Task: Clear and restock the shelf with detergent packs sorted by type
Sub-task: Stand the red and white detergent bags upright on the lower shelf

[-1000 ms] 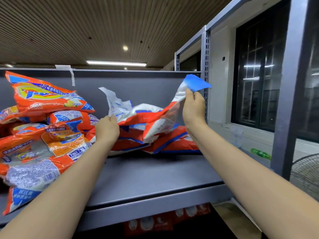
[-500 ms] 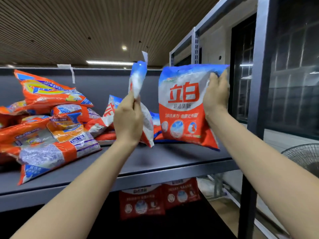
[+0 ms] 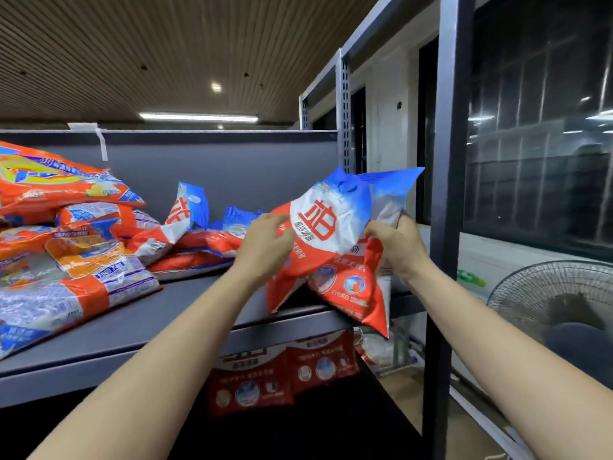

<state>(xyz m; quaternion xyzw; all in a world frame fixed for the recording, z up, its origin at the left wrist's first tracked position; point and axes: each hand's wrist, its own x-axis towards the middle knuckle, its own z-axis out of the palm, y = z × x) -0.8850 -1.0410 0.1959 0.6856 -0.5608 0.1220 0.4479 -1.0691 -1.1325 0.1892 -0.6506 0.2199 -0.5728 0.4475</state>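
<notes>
Two red, white and blue detergent packs are bunched together above the right end of the grey shelf [image 3: 139, 327]. My left hand [image 3: 265, 247] grips the front pack [image 3: 328, 224] at its left side. My right hand [image 3: 396, 244] grips the second pack [image 3: 358, 293], which hangs behind and below the first, past the shelf's front edge. More packs of the same kind [image 3: 195, 240] lie slumped at the shelf's middle back. A heap of orange packs [image 3: 66, 247] fills the left end.
A dark upright post [image 3: 444, 227] of the rack stands just right of my right hand. Red packs [image 3: 282, 373] stand on the level below. A floor fan [image 3: 557, 313] is beyond the rack at the right, by a dark window.
The two packs, held apart and upright half a second ago, have come together at the shelf's right end. Both hands have dropped lower and moved closer together.
</notes>
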